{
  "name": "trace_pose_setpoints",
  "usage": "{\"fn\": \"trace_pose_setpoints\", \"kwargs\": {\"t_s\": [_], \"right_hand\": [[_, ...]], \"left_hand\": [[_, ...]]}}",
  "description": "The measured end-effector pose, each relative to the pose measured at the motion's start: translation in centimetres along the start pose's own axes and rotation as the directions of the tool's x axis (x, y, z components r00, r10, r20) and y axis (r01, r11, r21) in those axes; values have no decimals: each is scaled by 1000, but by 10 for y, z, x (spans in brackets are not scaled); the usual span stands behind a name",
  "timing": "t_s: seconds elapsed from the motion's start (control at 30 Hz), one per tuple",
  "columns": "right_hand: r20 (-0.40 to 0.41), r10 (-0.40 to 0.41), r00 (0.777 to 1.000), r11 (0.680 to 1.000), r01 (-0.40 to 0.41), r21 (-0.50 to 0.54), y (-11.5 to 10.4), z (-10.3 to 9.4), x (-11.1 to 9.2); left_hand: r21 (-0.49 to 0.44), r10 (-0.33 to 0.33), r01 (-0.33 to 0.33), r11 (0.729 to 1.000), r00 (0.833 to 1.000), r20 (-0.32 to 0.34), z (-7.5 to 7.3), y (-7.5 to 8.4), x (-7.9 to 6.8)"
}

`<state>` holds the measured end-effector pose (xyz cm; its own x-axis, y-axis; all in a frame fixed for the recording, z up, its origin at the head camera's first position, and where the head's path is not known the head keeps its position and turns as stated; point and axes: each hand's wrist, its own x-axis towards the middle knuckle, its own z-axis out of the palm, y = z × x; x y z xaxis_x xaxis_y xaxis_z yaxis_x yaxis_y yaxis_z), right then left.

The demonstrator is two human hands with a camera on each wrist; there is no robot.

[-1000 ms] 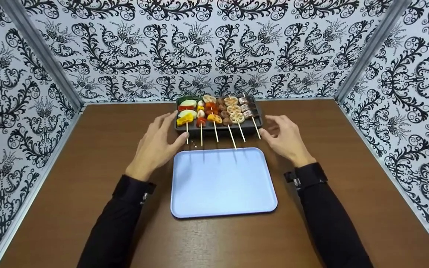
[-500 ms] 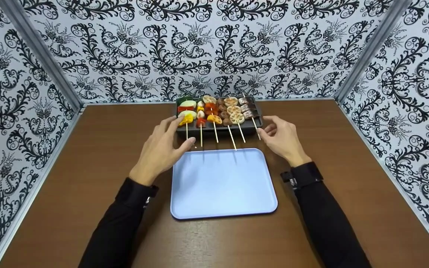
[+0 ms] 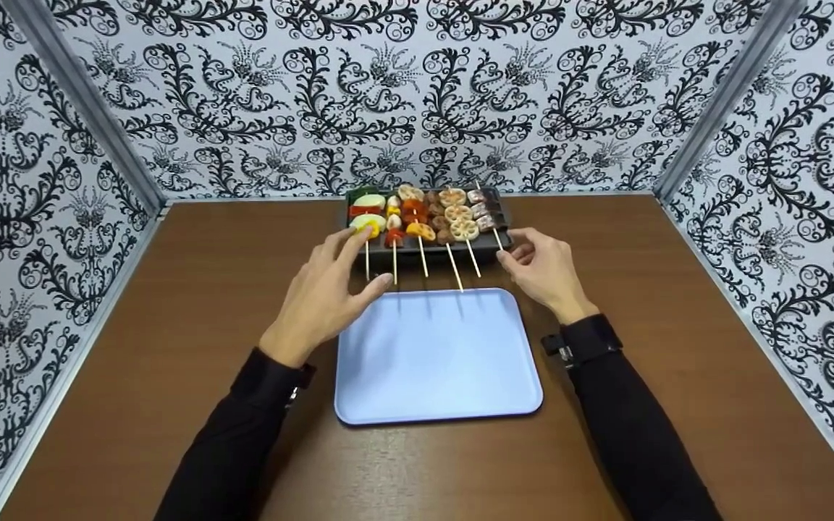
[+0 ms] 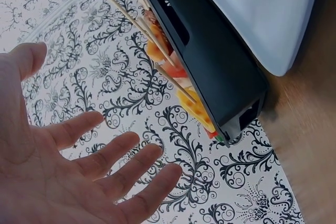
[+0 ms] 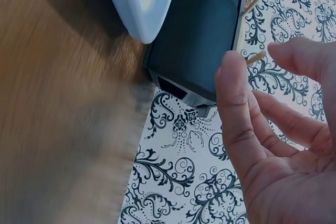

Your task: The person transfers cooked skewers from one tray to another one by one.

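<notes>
A dark rectangular grill tray (image 3: 410, 250) stands at the back of the table, loaded with skewers of food. Zucchini and yellow pepper (image 3: 370, 229) are at its left end, lotus root slices (image 3: 464, 230) right of centre and a dark meat skewer (image 3: 486, 221) at the right. My left hand (image 3: 323, 297) hovers over the tray's front left, its fingers spread in the left wrist view and holding nothing. Beside the meat skewer is my right hand (image 3: 544, 271). In the right wrist view a stick end (image 5: 256, 58) shows between thumb and forefinger, which stand apart.
In front of the grill tray lies a pale blue serving tray (image 3: 439, 362). The brown table (image 3: 171, 325) is enclosed by walls with black scroll patterns (image 3: 402, 94) and grey corner posts (image 3: 721, 94).
My left hand has moved right over the left skewers, its fingertips now overlapping the yellow pepper. My right hand has shifted slightly left toward the meat skewer's stick.
</notes>
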<state>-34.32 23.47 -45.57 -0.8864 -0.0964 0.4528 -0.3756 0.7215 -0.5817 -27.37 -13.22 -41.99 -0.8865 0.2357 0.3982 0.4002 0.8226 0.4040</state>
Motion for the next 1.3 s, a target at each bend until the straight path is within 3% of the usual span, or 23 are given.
{"fn": "trace_pose_setpoints", "kwargs": {"t_s": [0.83,1.3], "right_hand": [[19,73,997,994,-74,74,-2,12,10],[44,148,988,984,-152,94,-5,8,13]], "left_hand": [[46,149,-148,988,989,-15,0,32,-12],[84,186,-186,979,982,16,2,43,-19]]}}
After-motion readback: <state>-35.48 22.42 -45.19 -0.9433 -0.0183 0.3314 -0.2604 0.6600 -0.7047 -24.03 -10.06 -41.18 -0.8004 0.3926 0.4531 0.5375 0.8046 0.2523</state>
